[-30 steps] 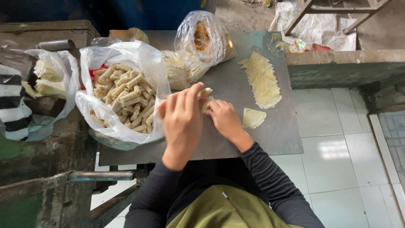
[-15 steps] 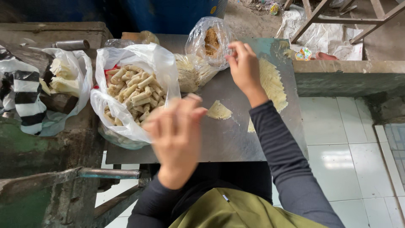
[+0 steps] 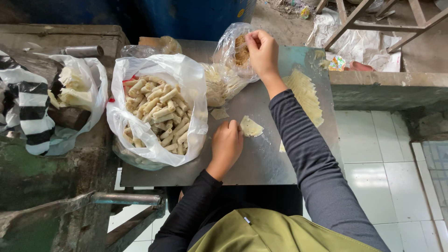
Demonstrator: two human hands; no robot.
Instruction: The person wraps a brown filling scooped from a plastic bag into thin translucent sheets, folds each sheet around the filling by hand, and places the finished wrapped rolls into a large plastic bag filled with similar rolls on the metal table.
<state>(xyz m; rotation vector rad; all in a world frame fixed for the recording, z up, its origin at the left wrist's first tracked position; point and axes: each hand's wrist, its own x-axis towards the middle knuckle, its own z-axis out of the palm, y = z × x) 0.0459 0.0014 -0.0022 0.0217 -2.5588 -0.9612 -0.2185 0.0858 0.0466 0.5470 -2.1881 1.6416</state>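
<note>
We noted the left hand (image 3: 227,143), raised and blurred half a second before, had dropped onto the grey metal tabletop (image 3: 261,163), loosely curled fingertips touching a pale square dough wrapper (image 3: 251,126), holding nothing. Farther off, the right hand (image 3: 262,50) reached into the clear plastic bag of brown filling (image 3: 237,49), fingers pinched; contents hidden.

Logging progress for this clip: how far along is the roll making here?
Done: a white bag heaped with finished rolls. In hand: the left hand touches one flat wrapper on the metal table, while the right hand reaches into the clear filling bag. Left: a stack of unused wrappers remains.
</note>
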